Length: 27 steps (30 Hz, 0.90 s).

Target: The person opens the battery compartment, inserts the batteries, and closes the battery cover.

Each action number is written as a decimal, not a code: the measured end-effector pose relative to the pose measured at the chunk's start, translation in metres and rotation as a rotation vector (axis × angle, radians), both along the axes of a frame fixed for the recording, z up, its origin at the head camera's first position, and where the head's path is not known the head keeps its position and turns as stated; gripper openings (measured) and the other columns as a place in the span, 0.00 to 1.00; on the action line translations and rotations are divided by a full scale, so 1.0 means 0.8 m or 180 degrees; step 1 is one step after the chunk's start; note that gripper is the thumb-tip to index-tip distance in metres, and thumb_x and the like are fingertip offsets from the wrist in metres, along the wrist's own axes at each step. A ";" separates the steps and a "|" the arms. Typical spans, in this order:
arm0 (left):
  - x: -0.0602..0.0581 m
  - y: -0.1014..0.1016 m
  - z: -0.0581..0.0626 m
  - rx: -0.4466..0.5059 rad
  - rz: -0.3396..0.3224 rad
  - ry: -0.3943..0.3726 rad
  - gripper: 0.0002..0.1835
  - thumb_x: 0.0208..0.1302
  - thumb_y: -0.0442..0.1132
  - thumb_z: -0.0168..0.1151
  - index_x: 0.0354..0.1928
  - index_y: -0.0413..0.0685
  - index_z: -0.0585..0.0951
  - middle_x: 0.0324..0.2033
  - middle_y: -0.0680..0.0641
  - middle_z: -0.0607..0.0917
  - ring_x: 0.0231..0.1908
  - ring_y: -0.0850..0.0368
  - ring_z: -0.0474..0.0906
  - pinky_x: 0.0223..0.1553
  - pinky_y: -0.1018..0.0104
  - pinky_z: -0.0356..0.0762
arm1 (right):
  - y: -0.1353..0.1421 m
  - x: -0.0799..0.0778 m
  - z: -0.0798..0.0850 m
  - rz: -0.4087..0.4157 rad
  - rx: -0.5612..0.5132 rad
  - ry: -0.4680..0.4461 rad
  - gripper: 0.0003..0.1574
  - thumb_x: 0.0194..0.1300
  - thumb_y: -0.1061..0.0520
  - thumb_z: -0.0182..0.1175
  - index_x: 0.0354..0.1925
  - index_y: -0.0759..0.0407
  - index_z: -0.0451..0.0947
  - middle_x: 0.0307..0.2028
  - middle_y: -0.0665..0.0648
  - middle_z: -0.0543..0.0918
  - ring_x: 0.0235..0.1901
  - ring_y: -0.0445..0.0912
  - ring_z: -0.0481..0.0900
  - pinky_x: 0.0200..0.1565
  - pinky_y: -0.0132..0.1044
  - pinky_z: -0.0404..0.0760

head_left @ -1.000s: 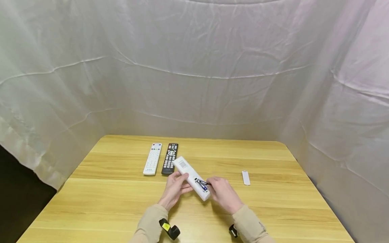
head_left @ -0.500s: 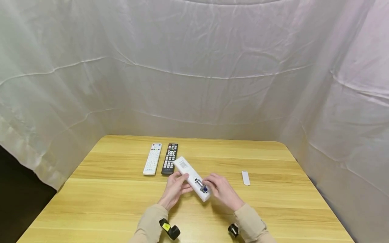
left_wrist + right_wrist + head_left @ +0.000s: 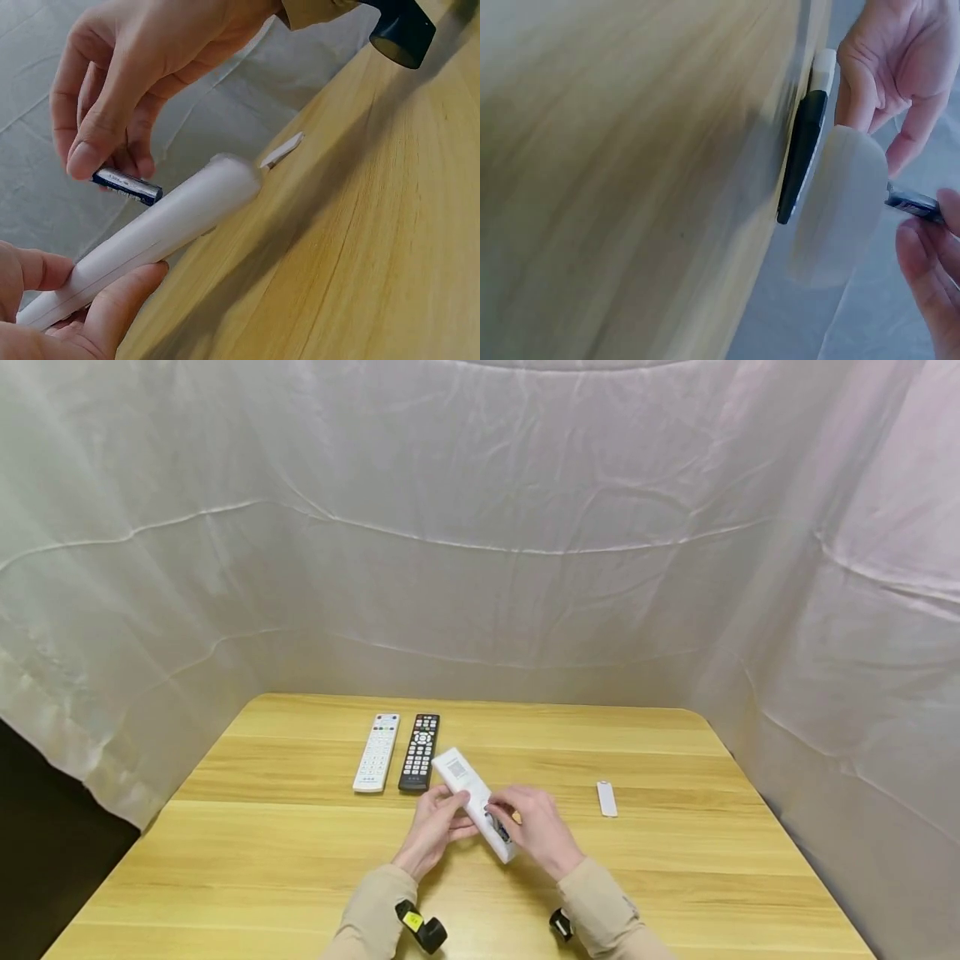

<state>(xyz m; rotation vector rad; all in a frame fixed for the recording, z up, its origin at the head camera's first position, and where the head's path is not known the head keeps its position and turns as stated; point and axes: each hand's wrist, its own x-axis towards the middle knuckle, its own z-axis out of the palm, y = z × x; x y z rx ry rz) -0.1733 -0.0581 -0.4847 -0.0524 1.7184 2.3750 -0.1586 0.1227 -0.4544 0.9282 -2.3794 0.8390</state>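
Note:
A white remote control (image 3: 459, 774) is held back side up in my left hand (image 3: 429, 833), thumb on top and fingers beneath. Its battery compartment lies uncovered at the near end, partly hidden by my right hand (image 3: 538, 828). Between that hand's thumb and fingers a battery (image 3: 129, 186) with a dark label is pinched. In the left wrist view one end of the battery sticks out toward the back of the remote. Something dark blue shows in the compartment, but I cannot tell how it is seated.
Behind my left hand, a white remote (image 3: 377, 753) and a black remote (image 3: 420, 752) lie buttons up on the wooden table (image 3: 247, 860). A small white battery cover (image 3: 607, 799) lies to the right. Light curtains (image 3: 480, 577) stand around the table's back and sides.
My right hand has moved left over the compartment, and the battery is now pinched there, tilted off the remote. The held remote has shifted slightly; my left hand keeps its grip.

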 end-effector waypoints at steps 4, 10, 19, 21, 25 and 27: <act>0.000 0.001 0.002 0.0035 -0.0007 -0.0002 0.24 0.74 0.33 0.52 0.64 0.24 0.62 0.44 0.33 0.87 0.29 0.60 0.87 0.38 0.67 0.91 | -0.001 -0.001 -0.005 0.0065 0.0269 0.0156 0.06 0.56 0.67 0.72 0.35 0.63 0.87 0.32 0.58 0.90 0.29 0.46 0.87 0.32 0.23 0.87; 0.001 0.000 0.005 0.0036 0.0039 0.0044 0.22 0.73 0.33 0.53 0.62 0.25 0.64 0.46 0.31 0.86 0.29 0.59 0.87 0.38 0.66 0.91 | 0.001 -0.001 -0.009 -0.0010 0.0505 0.0099 0.08 0.59 0.66 0.70 0.39 0.61 0.86 0.35 0.55 0.88 0.34 0.45 0.86 0.36 0.28 0.89; 0.001 -0.003 0.007 0.0095 0.0088 0.0112 0.25 0.74 0.34 0.54 0.65 0.24 0.62 0.53 0.23 0.81 0.32 0.56 0.88 0.41 0.63 0.92 | 0.001 -0.002 -0.009 -0.0070 0.0657 0.0056 0.08 0.61 0.66 0.68 0.40 0.60 0.86 0.36 0.53 0.86 0.35 0.43 0.83 0.38 0.31 0.88; 0.001 -0.003 0.007 0.0110 0.0096 0.0099 0.26 0.74 0.34 0.54 0.66 0.24 0.61 0.53 0.23 0.80 0.32 0.56 0.88 0.41 0.63 0.92 | 0.001 -0.002 -0.008 -0.0077 0.0699 0.0089 0.09 0.60 0.66 0.69 0.42 0.60 0.87 0.36 0.53 0.86 0.36 0.44 0.83 0.39 0.33 0.88; 0.001 -0.003 0.008 0.0147 0.0111 0.0073 0.27 0.74 0.34 0.54 0.67 0.25 0.60 0.53 0.24 0.80 0.33 0.55 0.88 0.41 0.63 0.92 | 0.001 -0.001 -0.008 -0.0080 0.0802 0.0194 0.14 0.58 0.67 0.70 0.45 0.61 0.87 0.38 0.53 0.85 0.38 0.44 0.82 0.41 0.34 0.89; 0.002 -0.004 0.008 0.0158 0.0115 0.0069 0.28 0.74 0.35 0.54 0.68 0.25 0.60 0.54 0.24 0.80 0.33 0.55 0.88 0.42 0.63 0.91 | 0.002 0.000 -0.008 -0.0058 0.0838 0.0256 0.17 0.57 0.68 0.70 0.46 0.62 0.87 0.37 0.53 0.84 0.38 0.44 0.81 0.41 0.33 0.88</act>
